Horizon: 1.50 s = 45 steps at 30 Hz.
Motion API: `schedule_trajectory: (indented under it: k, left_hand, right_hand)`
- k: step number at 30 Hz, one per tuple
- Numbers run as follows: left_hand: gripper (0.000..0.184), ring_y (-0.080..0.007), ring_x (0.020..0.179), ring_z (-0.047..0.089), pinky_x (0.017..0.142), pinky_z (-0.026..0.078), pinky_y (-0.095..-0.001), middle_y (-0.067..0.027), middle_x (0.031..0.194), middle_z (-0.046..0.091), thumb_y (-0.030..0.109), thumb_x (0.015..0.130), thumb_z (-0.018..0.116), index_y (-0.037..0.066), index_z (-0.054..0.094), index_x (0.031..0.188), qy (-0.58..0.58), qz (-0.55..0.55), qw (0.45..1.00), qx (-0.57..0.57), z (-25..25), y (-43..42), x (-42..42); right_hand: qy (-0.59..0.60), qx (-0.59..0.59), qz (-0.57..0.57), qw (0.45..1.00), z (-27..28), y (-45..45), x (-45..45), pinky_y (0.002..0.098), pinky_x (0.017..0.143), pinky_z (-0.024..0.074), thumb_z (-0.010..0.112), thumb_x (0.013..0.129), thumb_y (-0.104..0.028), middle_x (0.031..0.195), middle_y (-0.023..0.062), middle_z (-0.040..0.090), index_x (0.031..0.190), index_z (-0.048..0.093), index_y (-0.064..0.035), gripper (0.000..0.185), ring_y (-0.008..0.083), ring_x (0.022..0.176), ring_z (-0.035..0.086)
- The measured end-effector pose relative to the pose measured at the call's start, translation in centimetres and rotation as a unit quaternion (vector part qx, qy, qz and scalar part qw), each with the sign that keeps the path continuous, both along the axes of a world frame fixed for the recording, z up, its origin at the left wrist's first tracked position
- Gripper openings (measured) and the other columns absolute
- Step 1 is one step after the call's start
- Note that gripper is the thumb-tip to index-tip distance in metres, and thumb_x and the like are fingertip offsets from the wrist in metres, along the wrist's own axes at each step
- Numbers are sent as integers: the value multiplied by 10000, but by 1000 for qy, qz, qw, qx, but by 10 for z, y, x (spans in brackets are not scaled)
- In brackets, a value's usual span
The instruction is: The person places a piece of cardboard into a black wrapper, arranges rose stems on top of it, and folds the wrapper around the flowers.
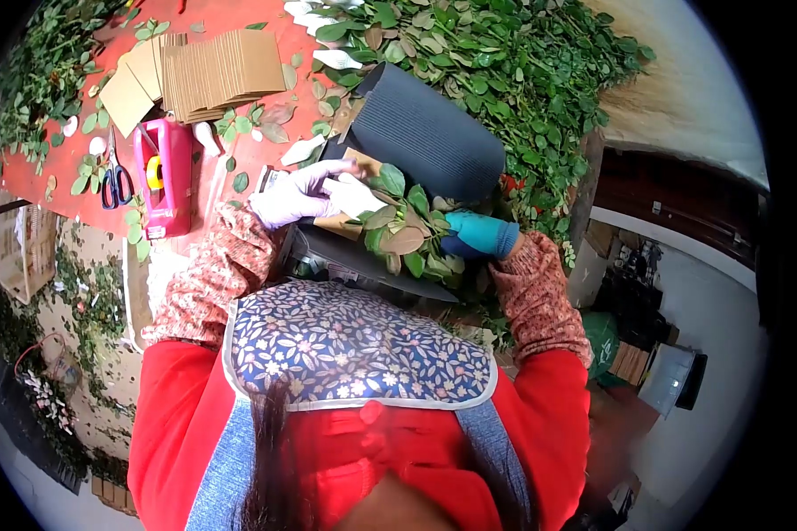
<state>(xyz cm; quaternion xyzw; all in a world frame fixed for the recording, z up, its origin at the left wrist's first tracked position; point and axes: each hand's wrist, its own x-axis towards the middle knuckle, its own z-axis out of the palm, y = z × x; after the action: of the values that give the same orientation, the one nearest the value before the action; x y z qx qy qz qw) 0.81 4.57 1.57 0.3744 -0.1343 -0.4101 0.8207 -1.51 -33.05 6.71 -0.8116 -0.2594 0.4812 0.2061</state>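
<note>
Well, nearest the camera is the floral bib [363,345] on the wearer's chest, and just beyond it lies a dark curved sheet [390,279]. Above that, the work looks partway: leafy stems [407,232] with a white-covered head [354,196] are in the hands over a brown card [338,228], and no tape shows around them. Plenty appears left, judging by the supplies farther off. The left hand [297,193], in a pale glove, comes in from the side with its wrist low, thumb and forefinger stretched out around the white-covered head; overlap hides the contact, so I cannot tell whether it pinches or merely steadies. The right hand [480,234], in a teal glove, points inward, back upward, its fingers curled on the leafy stems. Just beyond stands a tilted black ribbed cylinder [429,133]. Over on the left side of the red table [58,173] are a pink tape dispenser [170,190] and scissors [115,181]; farther back sit stacked cards [226,75] and, on the right, a large heap of greenery [514,80].
</note>
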Motion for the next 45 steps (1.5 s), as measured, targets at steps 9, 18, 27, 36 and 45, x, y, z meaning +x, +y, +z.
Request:
schedule_trajectory:
  k: [9,18,27,36,45]
  left_hand:
    - [143,-126,795,619,728,504,-289,-34,814,659,52,802,770,23,654,881,-264,-88,912,302,-24,5,-6]
    - [485,-266,1027,595,891,478,-379,-102,1109,642,120,716,809,44,621,1156,-435,10,849,300,-6,-5,0]
    - [289,-319,841,632,727,516,-401,-118,956,665,33,707,741,58,696,991,-477,9,835,274,1,-21,6]
    - [383,-336,1006,602,804,504,-427,-124,1221,594,47,687,694,145,693,1058,-615,-28,692,378,27,-27,9]
    - [322,-363,972,613,824,507,-443,-177,1088,630,92,688,751,79,704,1006,-559,-40,764,318,26,-28,13]
  right_hand:
    - [-177,-72,-94,977,27,15,-8,489,693,478,640,881,-303,826,199,628,868,638,-20,284,398,742,601]
    - [-127,-8,-53,990,-14,9,-24,476,678,489,630,901,-354,807,194,623,871,634,-10,345,375,732,612]
    - [-227,-225,24,947,-1,29,-13,464,567,491,582,900,-178,715,156,649,852,664,-27,179,332,600,624]
    - [-298,-227,66,925,-23,27,-31,499,518,454,559,839,-154,875,197,714,995,704,-29,247,296,645,665]
    - [-417,95,-182,885,211,55,56,385,554,488,644,865,-147,659,124,606,851,649,-69,79,295,643,638]
